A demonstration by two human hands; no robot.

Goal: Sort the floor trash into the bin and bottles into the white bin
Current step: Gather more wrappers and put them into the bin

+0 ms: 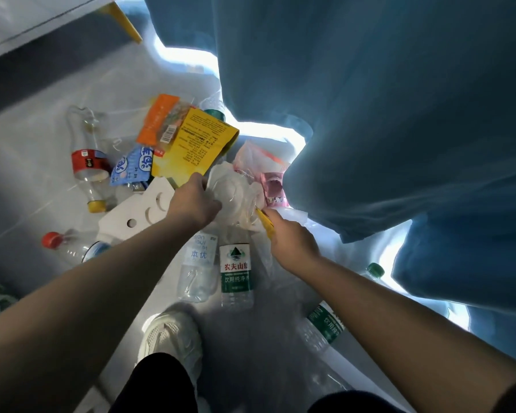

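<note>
A: Head view, looking straight down at the floor (36, 162), and both bare arms are reaching into the pile. Left hand (192, 201) has its fingers curled closed on a crumpled clear plastic wrapper (236, 195).

B: And the right hand (292, 242)?

A: Pinching a thin yellow strip (265, 222) right at the wrapper's lower edge. The two hands are close, the wrapper between them.

B: Where are the bottles?

A: Two lie side by side just below the hands: a pale-labelled bottle (197, 266) and a green-labelled bottle (236, 272), touching or nearly so. Another green-labelled one (325, 326) sits under the right forearm. A red-labelled bottle (88, 162) with a yellow cap lies off to the left, a red-capped bottle (69, 245) below it.

B: Room to move?

A: Tight on the right: blue curtain (399, 114) hangs right against the pile's edge. Yellow packet (194, 147), orange packet (158, 120) and a blue-and-white packet (131, 168) crowd the top, white cardboard holder (137, 213) beside the left wrist. Bare floor opens out to the left. A white shoe (173, 338) stands just below the bottles. Neither bin is in view.
</note>
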